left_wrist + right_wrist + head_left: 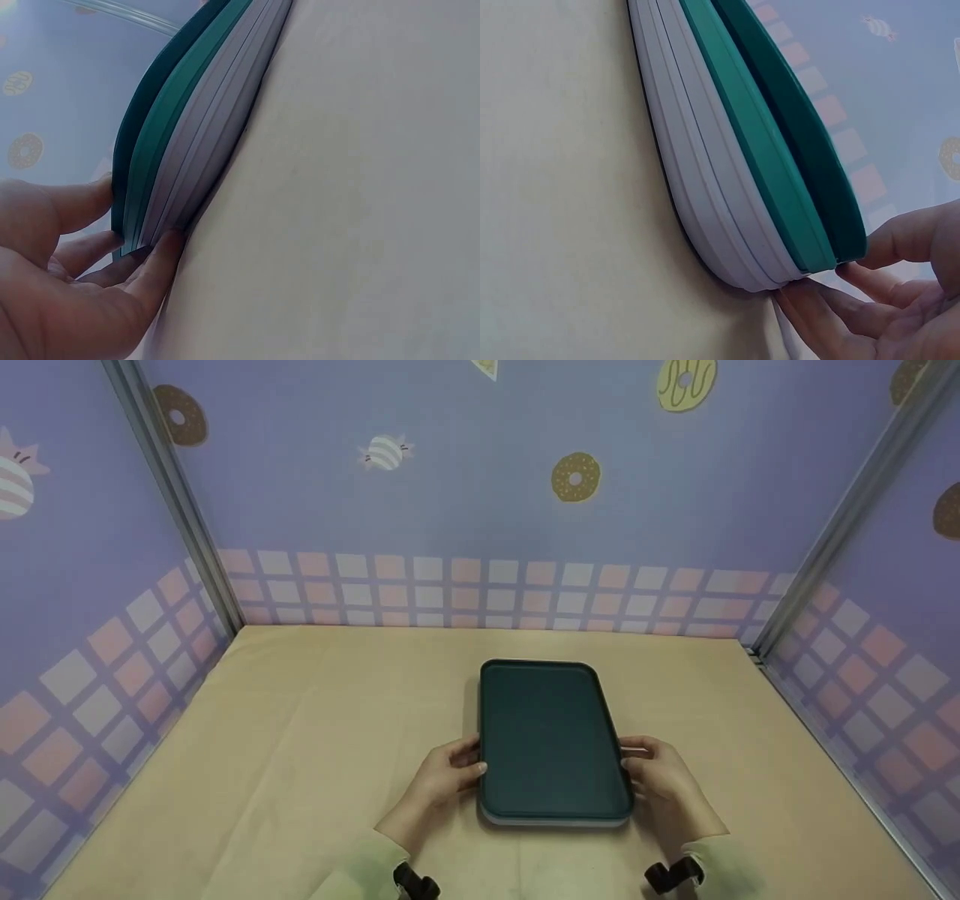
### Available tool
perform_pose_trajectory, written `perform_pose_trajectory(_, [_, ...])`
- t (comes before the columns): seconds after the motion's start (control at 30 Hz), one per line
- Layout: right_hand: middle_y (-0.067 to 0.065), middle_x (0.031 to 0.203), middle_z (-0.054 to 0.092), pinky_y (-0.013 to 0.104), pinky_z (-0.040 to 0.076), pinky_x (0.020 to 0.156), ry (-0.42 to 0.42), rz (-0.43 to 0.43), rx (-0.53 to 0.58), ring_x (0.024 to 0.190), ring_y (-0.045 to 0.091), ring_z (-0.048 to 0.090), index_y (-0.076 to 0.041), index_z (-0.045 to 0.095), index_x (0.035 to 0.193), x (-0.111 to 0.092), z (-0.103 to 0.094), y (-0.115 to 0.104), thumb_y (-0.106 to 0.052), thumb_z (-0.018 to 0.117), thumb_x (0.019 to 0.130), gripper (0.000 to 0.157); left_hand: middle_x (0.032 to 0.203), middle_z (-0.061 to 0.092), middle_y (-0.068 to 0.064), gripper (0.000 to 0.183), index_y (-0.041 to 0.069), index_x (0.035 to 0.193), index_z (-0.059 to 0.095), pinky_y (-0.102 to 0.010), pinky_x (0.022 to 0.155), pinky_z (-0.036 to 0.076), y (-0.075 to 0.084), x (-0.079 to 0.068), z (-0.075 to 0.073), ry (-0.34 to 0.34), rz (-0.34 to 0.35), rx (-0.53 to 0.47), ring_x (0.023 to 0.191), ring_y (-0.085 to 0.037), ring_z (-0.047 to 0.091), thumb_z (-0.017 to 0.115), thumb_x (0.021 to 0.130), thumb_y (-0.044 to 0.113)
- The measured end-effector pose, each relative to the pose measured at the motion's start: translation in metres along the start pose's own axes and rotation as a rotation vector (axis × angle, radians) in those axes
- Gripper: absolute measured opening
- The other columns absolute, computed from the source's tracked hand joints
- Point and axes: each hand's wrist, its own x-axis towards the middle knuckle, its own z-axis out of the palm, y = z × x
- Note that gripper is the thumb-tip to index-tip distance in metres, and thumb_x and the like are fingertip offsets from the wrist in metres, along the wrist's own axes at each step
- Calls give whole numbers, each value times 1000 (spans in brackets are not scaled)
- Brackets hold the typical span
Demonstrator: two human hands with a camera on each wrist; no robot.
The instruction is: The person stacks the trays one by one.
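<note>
A flat rectangular box with a dark green top and raised rim lies on the table, its long sides running away from me. From the side, the wrist views show dark green, lighter green and ridged white layers. At its left long side, my left hand grips the edge, thumb by the green rim and fingers along the side. My right hand holds the opposite side in much the same way. The inside of the box is hidden.
A tan cloth covers the table. Behind it stands a purple wall with printed doughnuts and pink and white squares. Patterned side walls with metal corner posts bound the left and right. Black bands sit on both wrists.
</note>
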Motion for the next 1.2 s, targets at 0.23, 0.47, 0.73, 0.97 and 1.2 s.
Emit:
perform_pose_trajectory(0.23, [28, 140, 57, 31, 54, 79, 7, 0, 1, 102, 21, 63, 6, 50, 142, 3, 1, 0, 7, 50, 95, 47, 152, 47, -32, 64, -8, 154, 38, -42, 102, 58, -1, 0, -1, 0, 0, 0, 138, -42, 54, 65, 97, 0])
perform_pose_trajectory(0.47, [30, 142, 56, 30, 55, 80, 6, -4, -33, 103, 21, 64, 6, 50, 143, 5, -1, 1, 6, 50, 96, 47, 155, 45, -31, 63, -7, 154, 38, -42, 103, 57, 0, 1, 0, 5, -20, 3, 139, -42, 53, 65, 98, 1])
perform_pose_trajectory(0.73, [32, 143, 54, 31, 54, 80, -27, -19, -18, 103, 22, 64, 8, 47, 145, 5, -2, 4, 5, 50, 97, 48, 155, 46, -30, 63, -7, 154, 38, -42, 100, 58, 0, -1, 0, 22, -24, 26, 138, -41, 55, 66, 98, 2])
perform_pose_trajectory(0.97, [32, 148, 49, 34, 53, 81, -77, 5, -24, 107, 24, 64, 6, 37, 152, 6, -8, 2, 2, 50, 98, 55, 151, 50, -31, 63, -8, 152, 41, -42, 97, 60, 2, -1, 1, 31, -7, 22, 134, -41, 58, 68, 96, 0])
perform_pose_trajectory(1.2, [36, 157, 36, 51, 56, 100, -117, -39, -86, 130, 44, 57, 5, 27, 158, 11, -19, -8, -7, 50, 104, 60, 147, 55, -27, 55, -4, 150, 47, -42, 94, 61, 14, 9, -2, 69, -38, 81, 129, -36, 61, 65, 99, 4])
